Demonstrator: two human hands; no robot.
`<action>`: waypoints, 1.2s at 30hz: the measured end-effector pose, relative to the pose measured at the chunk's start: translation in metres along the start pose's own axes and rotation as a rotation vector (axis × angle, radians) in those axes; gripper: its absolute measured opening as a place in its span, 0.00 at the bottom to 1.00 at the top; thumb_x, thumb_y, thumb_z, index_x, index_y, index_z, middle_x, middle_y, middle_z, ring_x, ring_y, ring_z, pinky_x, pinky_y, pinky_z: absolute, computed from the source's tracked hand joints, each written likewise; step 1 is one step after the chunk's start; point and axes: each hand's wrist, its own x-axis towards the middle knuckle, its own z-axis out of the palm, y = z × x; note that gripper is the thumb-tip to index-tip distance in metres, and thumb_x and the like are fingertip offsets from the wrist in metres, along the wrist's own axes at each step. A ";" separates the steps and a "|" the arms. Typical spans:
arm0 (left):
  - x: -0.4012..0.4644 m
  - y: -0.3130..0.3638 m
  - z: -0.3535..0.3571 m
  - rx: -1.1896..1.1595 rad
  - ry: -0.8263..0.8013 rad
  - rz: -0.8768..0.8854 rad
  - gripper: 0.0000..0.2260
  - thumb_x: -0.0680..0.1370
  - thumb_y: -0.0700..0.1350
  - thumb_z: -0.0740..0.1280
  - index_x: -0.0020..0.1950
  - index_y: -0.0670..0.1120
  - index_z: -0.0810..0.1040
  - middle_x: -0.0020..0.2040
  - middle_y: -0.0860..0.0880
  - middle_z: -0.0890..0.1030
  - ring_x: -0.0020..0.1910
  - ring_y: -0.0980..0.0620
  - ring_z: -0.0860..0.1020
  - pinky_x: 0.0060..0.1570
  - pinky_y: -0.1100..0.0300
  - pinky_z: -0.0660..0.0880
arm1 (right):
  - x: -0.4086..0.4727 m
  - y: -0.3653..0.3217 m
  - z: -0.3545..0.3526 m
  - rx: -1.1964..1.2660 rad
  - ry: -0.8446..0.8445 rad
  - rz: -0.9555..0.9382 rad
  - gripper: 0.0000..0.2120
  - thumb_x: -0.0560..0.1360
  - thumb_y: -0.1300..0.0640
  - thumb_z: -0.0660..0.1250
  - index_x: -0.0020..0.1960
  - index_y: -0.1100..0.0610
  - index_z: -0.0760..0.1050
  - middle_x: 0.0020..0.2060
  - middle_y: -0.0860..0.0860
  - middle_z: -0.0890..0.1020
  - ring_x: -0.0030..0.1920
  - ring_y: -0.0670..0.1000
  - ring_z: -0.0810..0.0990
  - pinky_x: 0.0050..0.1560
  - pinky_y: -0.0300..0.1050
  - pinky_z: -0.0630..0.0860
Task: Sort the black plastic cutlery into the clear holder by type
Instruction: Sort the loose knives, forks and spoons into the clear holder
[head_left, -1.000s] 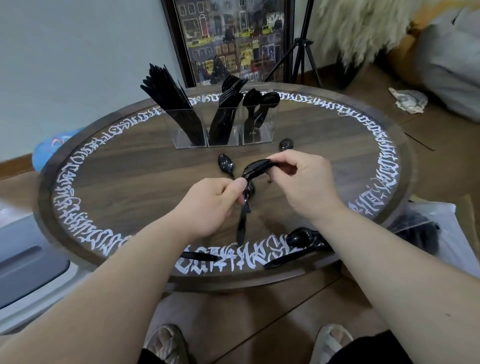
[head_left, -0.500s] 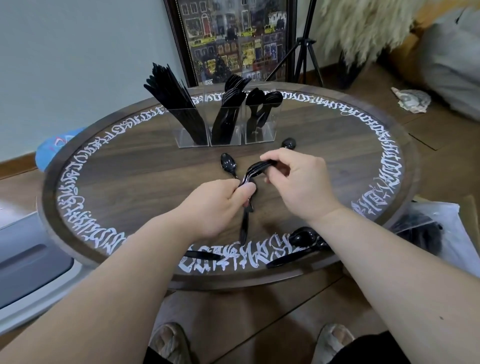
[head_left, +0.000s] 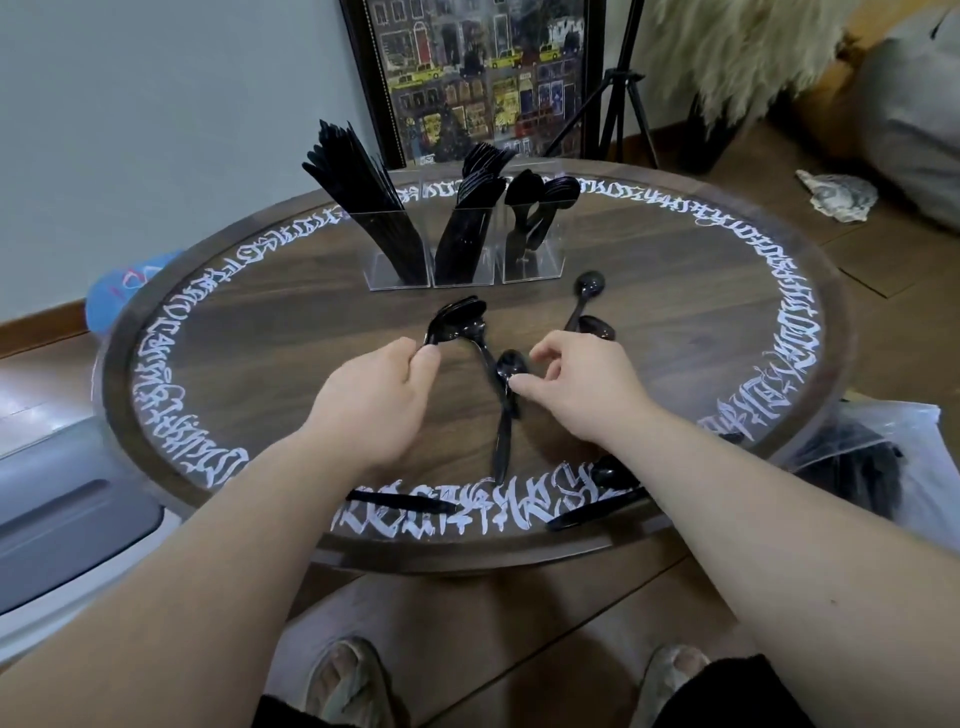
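My left hand (head_left: 379, 400) grips a small stack of black spoons (head_left: 454, 319) by the handles, bowls pointing up and away. My right hand (head_left: 576, 389) pinches the bowl of a black spoon (head_left: 506, 410) that lies on the round wooden table (head_left: 270, 332), handle toward me. Two more spoons (head_left: 589, 301) lie just beyond my right hand. The clear holder (head_left: 462, 260) stands at the back with three compartments: knives on the left, forks in the middle, spoons on the right.
A black knife (head_left: 400, 503) and more black cutlery (head_left: 597, 506) lie at the table's near edge. A clear bag of cutlery (head_left: 857, 457) sits off the table on the right. A framed picture (head_left: 478, 78) and a tripod (head_left: 618, 93) stand behind.
The stack of spoons passed from my right hand to my left, which moved left with it. My right hand dropped to the spoon lying on the table.
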 end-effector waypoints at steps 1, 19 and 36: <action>-0.001 -0.003 0.000 0.009 -0.010 0.012 0.17 0.83 0.53 0.51 0.41 0.45 0.68 0.36 0.47 0.75 0.40 0.45 0.73 0.40 0.52 0.66 | 0.002 -0.001 0.004 -0.015 -0.002 0.014 0.21 0.72 0.42 0.68 0.60 0.53 0.74 0.47 0.49 0.81 0.52 0.52 0.78 0.52 0.46 0.75; -0.002 -0.024 -0.008 -0.036 -0.047 -0.025 0.13 0.82 0.53 0.54 0.50 0.46 0.71 0.38 0.46 0.77 0.38 0.48 0.75 0.38 0.51 0.70 | 0.022 -0.010 0.010 0.593 -0.070 0.249 0.28 0.67 0.65 0.76 0.65 0.59 0.73 0.57 0.54 0.78 0.48 0.51 0.81 0.47 0.44 0.81; -0.001 -0.047 -0.016 0.033 -0.047 -0.098 0.12 0.82 0.53 0.55 0.51 0.47 0.71 0.39 0.47 0.77 0.39 0.48 0.76 0.38 0.51 0.73 | 0.012 -0.021 0.015 0.117 0.140 -0.163 0.19 0.74 0.63 0.68 0.64 0.54 0.74 0.56 0.51 0.78 0.50 0.47 0.79 0.58 0.42 0.74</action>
